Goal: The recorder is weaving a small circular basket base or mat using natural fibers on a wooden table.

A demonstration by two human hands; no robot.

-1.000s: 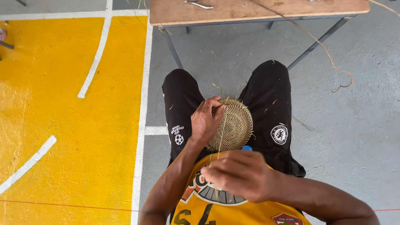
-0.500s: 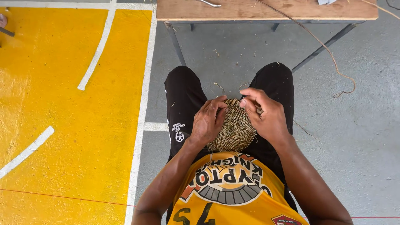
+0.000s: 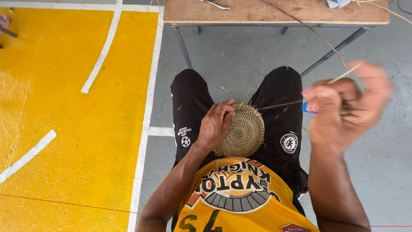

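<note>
A round coiled woven disc [image 3: 243, 131] of tan fibre rests on my lap, between my black shorts. My left hand [image 3: 216, 124] grips its left edge, thumb on top. My right hand [image 3: 343, 105] is raised out to the right, blurred, and pinches a thin fibre strand [image 3: 279, 104] that runs taut from the disc's upper rim to my fingers. A small blue-handled tool [image 3: 310, 108] sticks out of that same hand. A longer strand [image 3: 319, 41] trails up from the hand toward the table.
A wooden table [image 3: 274, 12] on dark metal legs stands just ahead of my knees, with a metal tool [image 3: 214, 4] and loose fibres on it. Grey floor lies to the right, yellow painted floor [image 3: 64, 129] with white lines to the left.
My right hand left the disc's upper rim and swung out to the right, drawing the strand tight. The left hand stayed on the disc.
</note>
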